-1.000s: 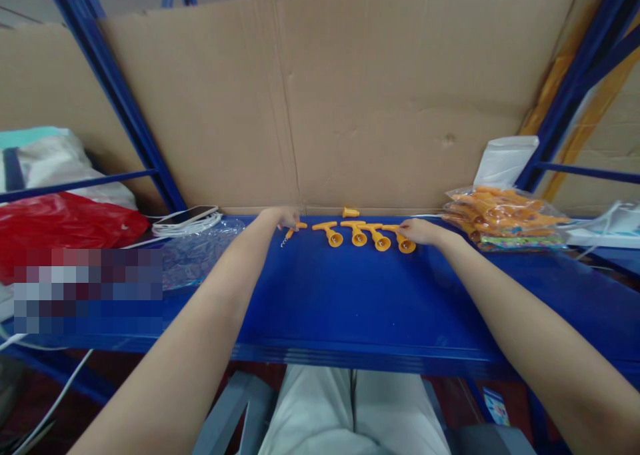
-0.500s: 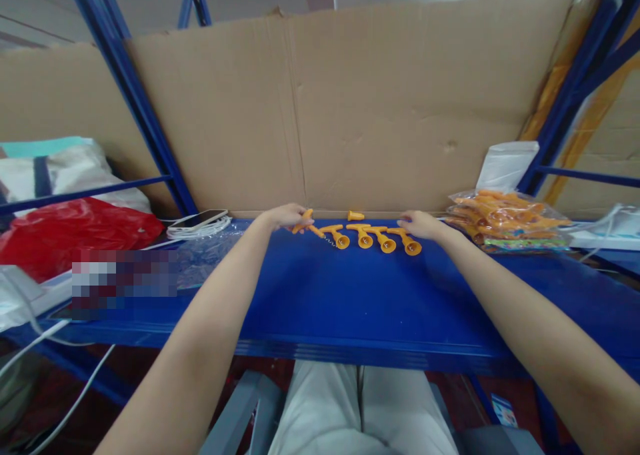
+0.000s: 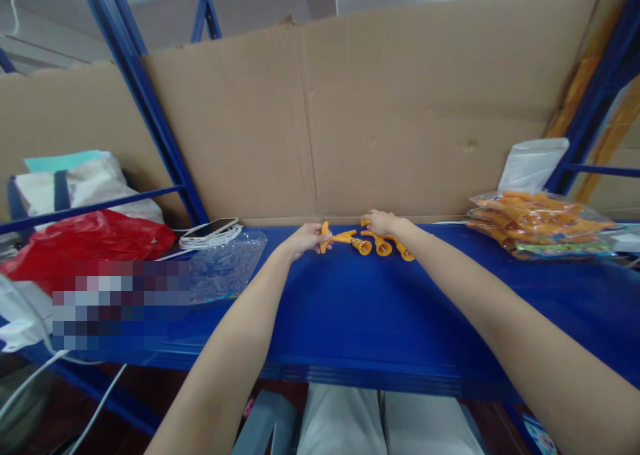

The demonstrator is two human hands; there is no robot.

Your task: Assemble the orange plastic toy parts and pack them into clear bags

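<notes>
My left hand (image 3: pixel 306 239) is closed on an orange plastic corkscrew (image 3: pixel 325 239), gripping it by its T-shaped handle. The shaft points right, towards a row of several similar orange pieces with flared, bell-like ends. Among these, one bell-ended corkscrew (image 3: pixel 364 247) lies just beyond the held one, and another (image 3: pixel 383 248) sits below my right hand (image 3: pixel 381 222). My right fingers are bent down over a small orange sleeve (image 3: pixel 365 223) near the back edge, pinching it. The rightmost corkscrew (image 3: pixel 407 255) is partly hidden behind my right forearm.
On the right of the blue shelf (image 3: pixel 345 315) lies a clear bag of orange parts (image 3: pixel 540 218). A flattened clear bag (image 3: pixel 230 265), a phone (image 3: pixel 214 227) with a white cable, and a red plastic bag (image 3: pixel 95 241) are on the left. Cardboard (image 3: pixel 400 108) closes the back.
My right hand has moved left from the rightmost corkscrew to the small sleeve. My left hand has turned the held corkscrew so that its shaft lies nearly level. The view has shifted slightly.
</notes>
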